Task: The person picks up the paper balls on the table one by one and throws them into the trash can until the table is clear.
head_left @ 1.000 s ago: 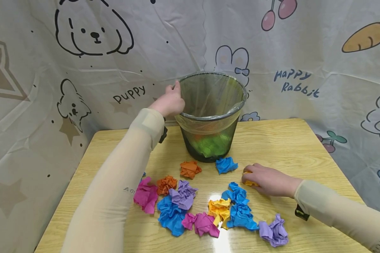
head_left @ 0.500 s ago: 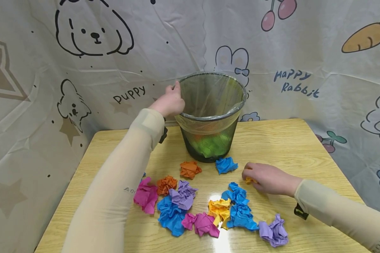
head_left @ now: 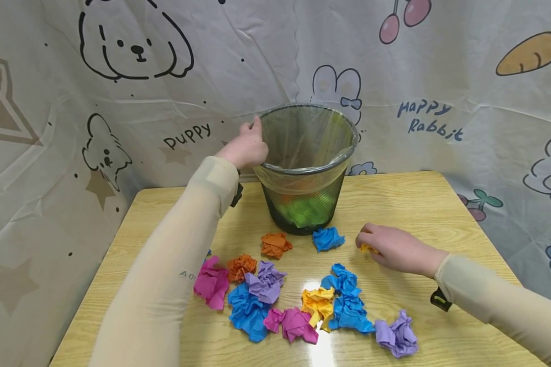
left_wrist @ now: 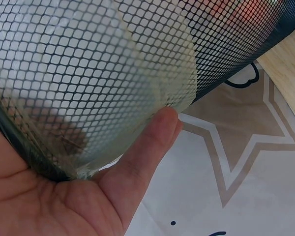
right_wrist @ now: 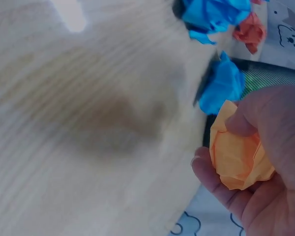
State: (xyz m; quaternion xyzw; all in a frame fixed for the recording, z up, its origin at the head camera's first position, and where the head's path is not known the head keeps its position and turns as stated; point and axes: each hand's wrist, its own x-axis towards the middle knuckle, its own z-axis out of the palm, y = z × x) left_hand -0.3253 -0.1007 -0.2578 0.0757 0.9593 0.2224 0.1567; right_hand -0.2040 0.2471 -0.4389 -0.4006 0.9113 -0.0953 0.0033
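Observation:
My left hand (head_left: pixel 244 147) grips the rim of a black wire mesh wastebasket (head_left: pixel 298 203) on its left side. In the left wrist view, one finger (left_wrist: pixel 146 152) lies along the outside of the mesh and the rim crosses the palm. My right hand (head_left: pixel 397 250) holds a crumpled yellow paper ball (right_wrist: pixel 238 156) between thumb and fingers, a little above the table. Just left of that hand lies a blue paper ball (head_left: pixel 328 239), near the basket's base. A clear liner is folded over the basket's rim, and green and orange paper shows through the mesh.
Several crumpled papers lie on the wooden table (head_left: pixel 395 204): orange (head_left: pixel 276 245), magenta (head_left: pixel 211 283), purple (head_left: pixel 397 334), blue (head_left: pixel 249 313) and yellow (head_left: pixel 318 305). A printed cloth (head_left: pixel 239 61) hangs behind the table and along its sides.
My right hand has picked the yellow paper ball up off the table and moved slightly up and to the right with it. The left hand and wastebasket have stayed put.

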